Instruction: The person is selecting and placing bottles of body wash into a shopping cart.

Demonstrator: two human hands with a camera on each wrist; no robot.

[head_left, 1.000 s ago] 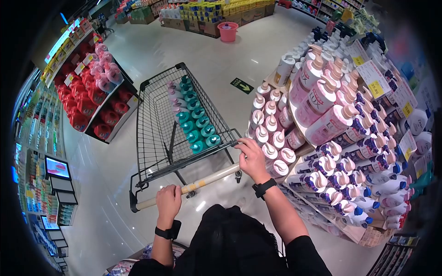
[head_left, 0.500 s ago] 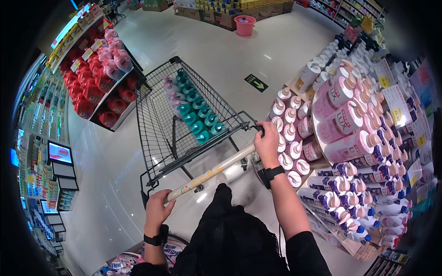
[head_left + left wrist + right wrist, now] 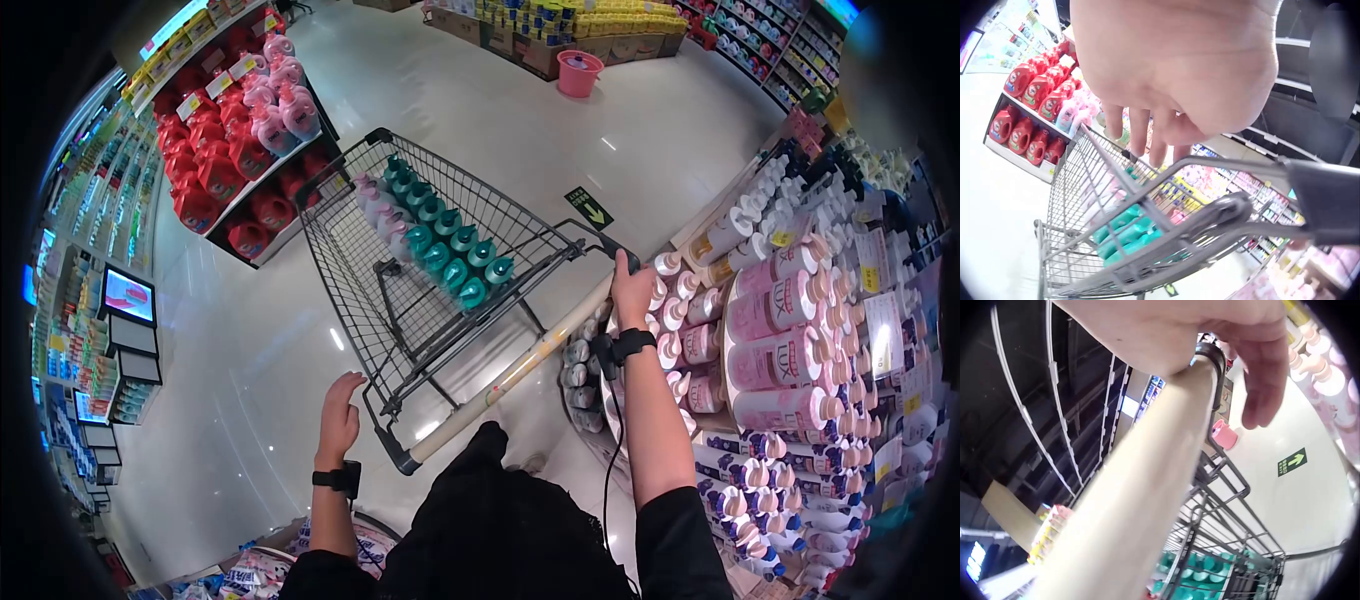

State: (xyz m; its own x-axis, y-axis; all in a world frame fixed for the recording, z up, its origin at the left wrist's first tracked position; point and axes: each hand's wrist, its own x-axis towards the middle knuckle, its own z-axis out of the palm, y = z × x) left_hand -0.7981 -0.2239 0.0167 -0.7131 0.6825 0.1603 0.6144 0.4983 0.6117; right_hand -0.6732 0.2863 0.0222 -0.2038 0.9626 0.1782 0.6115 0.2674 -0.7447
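A wire shopping cart stands in front of me, its cream handle bar slanting up to the right. Teal pump bottles and pale pink-capped bottles fill a strip along its right side. My right hand grips the bar's right end, beside the black corner piece; in the right wrist view its fingers bend down past the bar. Off the bar, my left hand hovers beside the cart's left rear corner, holding nothing. The left wrist view has its palm above the cart frame with fingers extended.
Close on the right rises a display of pink and white pump bottles. Red detergent jugs fill a shelf unit at the cart's front left. A pink bucket stands ahead, and a green exit sign marks the floor.
The cart has turned, its handle's right end swinging forward and to the right with my right hand. My left hand has come off the bar. The right-hand display is nearer.
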